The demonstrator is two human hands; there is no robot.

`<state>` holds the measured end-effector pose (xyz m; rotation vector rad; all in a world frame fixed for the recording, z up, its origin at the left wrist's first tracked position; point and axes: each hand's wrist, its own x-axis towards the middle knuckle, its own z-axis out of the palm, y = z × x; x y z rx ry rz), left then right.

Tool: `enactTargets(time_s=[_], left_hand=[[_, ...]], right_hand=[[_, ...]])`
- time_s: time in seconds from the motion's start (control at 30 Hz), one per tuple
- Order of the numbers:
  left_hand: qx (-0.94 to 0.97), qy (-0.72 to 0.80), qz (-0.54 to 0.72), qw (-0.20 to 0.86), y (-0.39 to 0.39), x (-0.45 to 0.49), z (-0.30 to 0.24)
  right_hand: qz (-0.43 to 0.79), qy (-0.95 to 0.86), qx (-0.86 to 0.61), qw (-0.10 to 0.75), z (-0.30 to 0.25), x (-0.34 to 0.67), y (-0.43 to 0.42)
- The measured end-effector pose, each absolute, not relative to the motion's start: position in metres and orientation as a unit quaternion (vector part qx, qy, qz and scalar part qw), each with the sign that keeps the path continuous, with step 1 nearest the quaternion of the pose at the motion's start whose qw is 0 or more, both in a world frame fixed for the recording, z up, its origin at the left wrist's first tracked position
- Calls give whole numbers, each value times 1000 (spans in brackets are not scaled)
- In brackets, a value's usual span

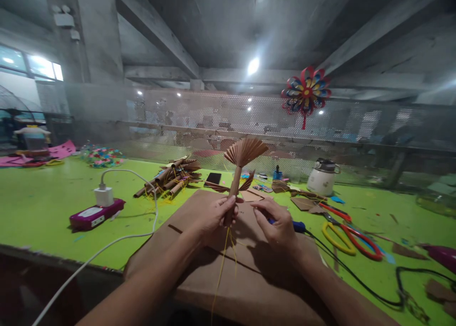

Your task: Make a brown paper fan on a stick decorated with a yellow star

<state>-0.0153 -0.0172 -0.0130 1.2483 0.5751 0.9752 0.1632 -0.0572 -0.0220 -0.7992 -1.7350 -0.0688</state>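
My left hand (218, 216) grips a brown paper flower (234, 186) by its rolled stem. The flower has a pleated fan on top and folded leaves at its sides, and stands almost upright. Yellow strings (225, 259) dangle from the stem's lower end. Just right of the stem, my right hand (276, 221) is closed with thumb and forefinger close together; what they pinch, if anything, is too small to make out. A blue-handled corded tool (299, 226) shows partly behind this hand; whether the palm holds it cannot be seen. Beneath both hands lies a brown board (174, 250).
Similar rolled paper pieces (174, 176) are heaped at the back left. A purple power strip (96, 215) with a white charger and cable stands left. Scissors (351, 238), paper scraps, a black cable (352, 273) and a white kettle-like jug (321, 178) occupy the right of the green table (42, 197).
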Motion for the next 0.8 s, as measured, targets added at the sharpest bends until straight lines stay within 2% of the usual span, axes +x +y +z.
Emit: enactTargets(time_s=[0.27,0.33,0.4,0.43,0.53,0.6,0.67,0.8], left_hand=[[538,232,455,671,-14,-10,-16],[540,239,464,660,-14,-10,-16],[546,254,466,648,-14,-10,-16],[548,263,466,643,-13,-10,-15],[543,292,467,634,-12,-10,-15],[531,311,471,632,-11,-10,-15],[518,317,489,626,-10,-10,-16],[499,299,540,608,-8,-11,-18]], right_hand=[[-17,-612,-396,685,-2,203,-50],[-10,-583,-437,685,2,221,-41],[5,-593,-500,632,3,239,-32],[11,-617,-534,578,2,247,-28],[53,-727,-585,356,-6,264,-20],[99,-779,-572,237,-15,269,-18],[117,-799,-563,177,-24,269,-16],[37,-782,-600,166,-38,259,-12]])
